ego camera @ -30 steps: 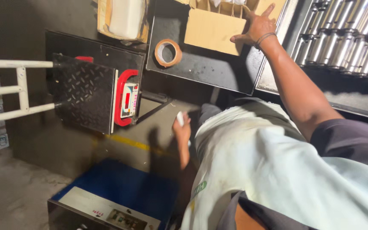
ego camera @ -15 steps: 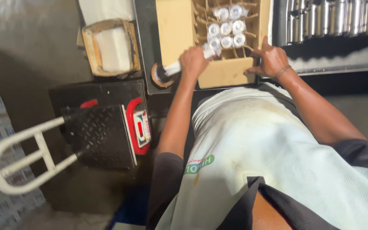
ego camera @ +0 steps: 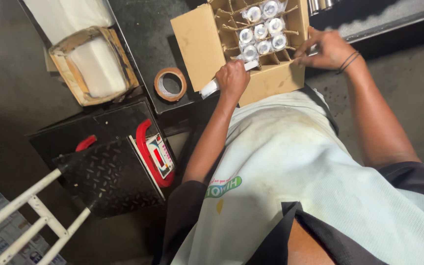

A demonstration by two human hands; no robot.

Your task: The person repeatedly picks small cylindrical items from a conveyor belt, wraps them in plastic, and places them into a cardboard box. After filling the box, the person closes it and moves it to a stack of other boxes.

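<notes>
Gripping white bottle [ego camera: 211, 87] in left hand [ego camera: 231, 78] beside divided carton [ego camera: 271, 81] (part filled); right hand [ego camera: 327, 49] pinching carton rim.

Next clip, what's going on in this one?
A person is packing a brown cardboard box with divider cells on a dark table. The left hand holds a small white wrapped item at the box's near edge; the right hand rests on the box's right rim. Several cells already hold silver-capped wrapped items. A roll of brown tape lies beside the box.
</notes>
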